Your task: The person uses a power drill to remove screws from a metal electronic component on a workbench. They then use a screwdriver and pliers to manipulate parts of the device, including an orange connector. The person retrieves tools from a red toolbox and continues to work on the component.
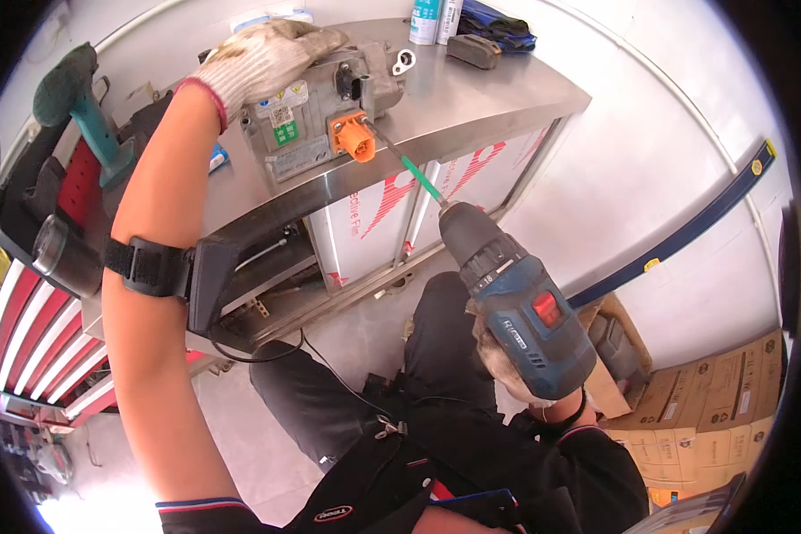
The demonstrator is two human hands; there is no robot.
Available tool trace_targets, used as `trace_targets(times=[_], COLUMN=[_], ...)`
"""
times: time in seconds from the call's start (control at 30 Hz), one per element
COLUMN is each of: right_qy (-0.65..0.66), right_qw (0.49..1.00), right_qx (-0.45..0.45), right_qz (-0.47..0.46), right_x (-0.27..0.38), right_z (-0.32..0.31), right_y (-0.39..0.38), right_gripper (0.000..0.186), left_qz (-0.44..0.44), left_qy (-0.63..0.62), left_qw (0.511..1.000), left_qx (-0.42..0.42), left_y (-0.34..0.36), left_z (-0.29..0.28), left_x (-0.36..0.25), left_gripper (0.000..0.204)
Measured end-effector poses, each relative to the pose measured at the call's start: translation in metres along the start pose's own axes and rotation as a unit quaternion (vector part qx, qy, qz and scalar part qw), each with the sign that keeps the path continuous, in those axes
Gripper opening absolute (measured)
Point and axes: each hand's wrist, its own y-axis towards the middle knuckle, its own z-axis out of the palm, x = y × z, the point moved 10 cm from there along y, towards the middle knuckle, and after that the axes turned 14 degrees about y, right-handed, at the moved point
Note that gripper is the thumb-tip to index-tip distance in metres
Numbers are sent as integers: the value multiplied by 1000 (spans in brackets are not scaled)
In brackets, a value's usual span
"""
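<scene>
My gloved left hand (pixel 262 64) grips the top of a grey metal unit (pixel 298 133), which has labels, an orange connector (pixel 354 137) and a small bracket on top and sits on a steel bench (pixel 498 93). My gloved right hand (pixel 503 365), mostly hidden behind a blue and black cordless drill (pixel 525 329), holds it. The drill's long bit, with a green sleeve (pixel 421 178), points up and left to the connector's upper right corner; I cannot tell whether its tip touches the bolt there.
A teal power tool (pixel 107 142) and red-and-white tool drawers (pixel 27 320) are at left. A battery (pixel 472 52), spray cans (pixel 425 20) and dark cloth stand at the back of the bench. A long blue level (pixel 676 240) leans on the right wall above cardboard boxes (pixel 703 400). A cable hangs by my legs.
</scene>
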Motion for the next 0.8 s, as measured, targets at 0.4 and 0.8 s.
trace_targets(times=[0.4, 0.8], right_qy=[292, -686], right_qw=[954, 691], right_qx=[-33, -33], right_qz=[62, -224], right_x=[-12, 55], right_z=[-18, -6], right_y=[5, -17], right_gripper=[41, 40], left_qz=[345, 362], left_qy=[104, 121], left_qw=[926, 924], left_qx=[-115, 0], left_y=[-43, -18], left_z=[-23, -3], left_x=[-120, -124], left_gripper=[26, 24])
